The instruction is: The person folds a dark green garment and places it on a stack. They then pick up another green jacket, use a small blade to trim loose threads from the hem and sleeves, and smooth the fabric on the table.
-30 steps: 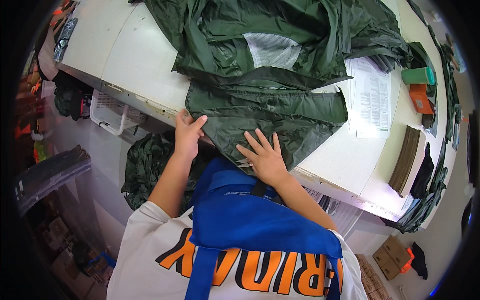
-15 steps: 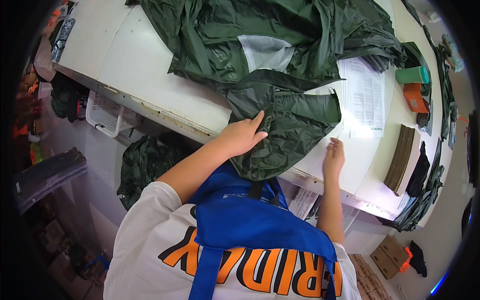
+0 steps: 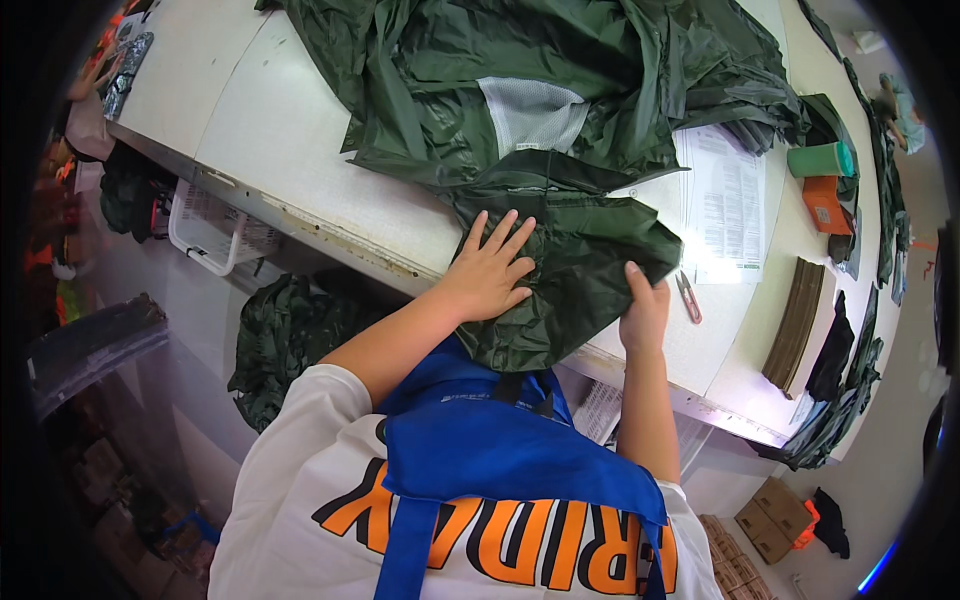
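A dark green raincoat-like garment [image 3: 560,110] lies spread over a white table [image 3: 290,130], with a pale mesh patch [image 3: 530,112] showing near its middle. Its near part [image 3: 575,270] is folded over and hangs a little past the table's front edge. My left hand [image 3: 488,270] lies flat on that folded part, fingers spread. My right hand [image 3: 645,308] pinches the fold's right edge between thumb and fingers. Small scissors [image 3: 690,297] lie on the table just right of my right hand.
Printed sheets [image 3: 725,205] lie right of the garment. Further right are a green cup [image 3: 820,160], an orange box [image 3: 828,205] and a brown stack [image 3: 795,325]. A white basket [image 3: 215,230] and more dark green fabric [image 3: 285,335] sit under the table.
The garment's near part has been folded narrower. My left hand slid right onto the fold and spread flat. My right hand moved from the bare table to the fold's right edge.
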The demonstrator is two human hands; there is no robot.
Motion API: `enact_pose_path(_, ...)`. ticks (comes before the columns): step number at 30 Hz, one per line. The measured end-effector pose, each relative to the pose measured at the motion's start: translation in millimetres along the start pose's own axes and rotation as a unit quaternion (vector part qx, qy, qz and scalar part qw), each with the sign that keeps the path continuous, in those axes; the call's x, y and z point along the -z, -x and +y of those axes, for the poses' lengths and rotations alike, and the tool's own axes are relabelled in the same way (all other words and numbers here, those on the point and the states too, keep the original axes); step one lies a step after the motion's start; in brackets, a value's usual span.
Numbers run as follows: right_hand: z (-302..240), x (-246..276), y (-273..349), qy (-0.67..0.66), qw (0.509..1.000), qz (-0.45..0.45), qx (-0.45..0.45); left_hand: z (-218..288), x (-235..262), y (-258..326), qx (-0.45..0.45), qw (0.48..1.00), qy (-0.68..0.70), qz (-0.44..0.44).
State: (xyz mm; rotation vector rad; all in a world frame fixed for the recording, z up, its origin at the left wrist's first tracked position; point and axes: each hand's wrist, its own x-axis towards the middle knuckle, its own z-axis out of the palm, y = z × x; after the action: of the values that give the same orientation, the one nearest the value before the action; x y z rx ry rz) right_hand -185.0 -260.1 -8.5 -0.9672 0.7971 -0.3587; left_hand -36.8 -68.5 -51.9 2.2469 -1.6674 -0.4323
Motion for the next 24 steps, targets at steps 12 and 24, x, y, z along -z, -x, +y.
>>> enact_pose_path(12, 20, -44, -25, 0.709, 0.574, -0.29, 0.29, -21, 34, 9, 0.02, 0.981, 0.146, 0.128)
enact_pose_path(24, 14, -105, -103, 0.385, 0.894, -0.176, 0.148, -21, -6, 9, 0.013, 0.997, 0.016, 0.068)
